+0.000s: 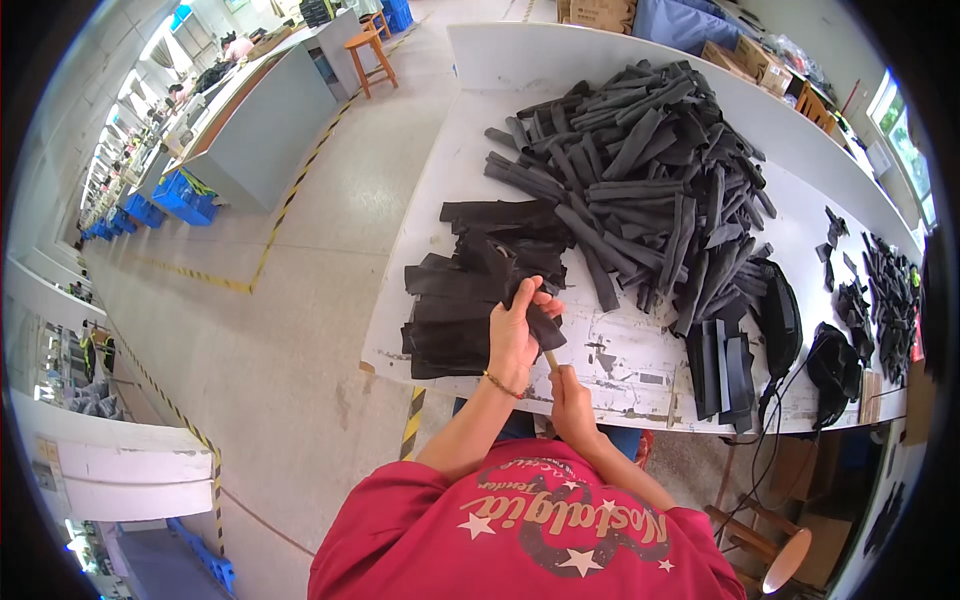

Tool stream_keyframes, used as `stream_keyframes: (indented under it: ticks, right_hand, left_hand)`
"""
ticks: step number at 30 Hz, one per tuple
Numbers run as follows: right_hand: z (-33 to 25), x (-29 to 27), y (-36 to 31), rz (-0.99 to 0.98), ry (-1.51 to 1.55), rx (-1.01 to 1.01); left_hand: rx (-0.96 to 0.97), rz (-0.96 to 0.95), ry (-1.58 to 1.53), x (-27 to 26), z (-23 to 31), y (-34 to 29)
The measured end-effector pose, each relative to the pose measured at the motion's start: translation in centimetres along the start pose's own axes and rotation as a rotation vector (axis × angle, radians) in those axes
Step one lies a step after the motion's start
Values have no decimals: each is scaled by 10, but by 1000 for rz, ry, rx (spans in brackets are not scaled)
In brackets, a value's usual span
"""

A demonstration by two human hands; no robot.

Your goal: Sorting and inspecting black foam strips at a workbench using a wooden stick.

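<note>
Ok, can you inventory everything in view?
Table: one, white, centre
Rolled strips: many, dark grey, heaped mid-table
Flat pieces: many, black, layered at table's left
Held piece: apparently one, black, in left grip
Stick: one, tan, in right grip
Folded strips: several, dark, table's near edge, right
Bundles: two, black, right of folded strips
Scraps: many, dark, table's far right
Stools: at least two, brown, upper left, lower right
Crates: several, blue, left
Counter: at least one, grey, upper left
Boxes: several, brown, behind table
Shirt: one, red, lower centre
Bracelet: one, brownish, left wrist
Left grip: one, bare, around held piece
Right grip: one, bare, around stick
</note>
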State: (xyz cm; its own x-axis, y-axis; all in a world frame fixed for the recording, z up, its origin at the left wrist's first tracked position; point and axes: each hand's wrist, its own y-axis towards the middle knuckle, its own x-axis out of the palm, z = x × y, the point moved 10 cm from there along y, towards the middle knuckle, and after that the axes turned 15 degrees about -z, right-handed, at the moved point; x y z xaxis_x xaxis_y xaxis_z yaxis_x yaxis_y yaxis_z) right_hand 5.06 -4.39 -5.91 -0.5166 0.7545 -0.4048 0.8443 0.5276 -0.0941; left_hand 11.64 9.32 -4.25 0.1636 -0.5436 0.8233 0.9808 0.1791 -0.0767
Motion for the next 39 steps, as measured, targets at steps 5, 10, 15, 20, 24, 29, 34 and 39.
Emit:
stream_keyframes:
  ticks: [5, 10, 15, 20, 24, 29, 34, 39]
  right_hand:
    - [21, 4, -30, -170, 2, 100]
    - [18, -12, -59, -158, -22, 117]
    - [11, -36, -63, -73, 98, 164]
    - [12, -27, -51, -107, 135, 192]
    - [5, -18, -53, -123, 162, 173]
    - [4, -11, -66, -267, 60, 222]
    - [19, -25, -116, -403, 89, 233]
    - [15, -88, -130, -383, 99, 338]
  left_hand:
    - [-6, -10, 28, -5, 9, 9]
    - [-69, -61, 71, -4, -7, 8]
    - [-61, -340, 253, 55, 0, -1]
    - [-134, -206, 137, 40, -12, -12]
    - [-43, -121, 255, 30, -2, -10]
    - [91, 15, 314, 19, 24, 0]
    - [154, 181, 191, -25, 63, 16]
    - [108, 84, 118, -13, 48, 29]
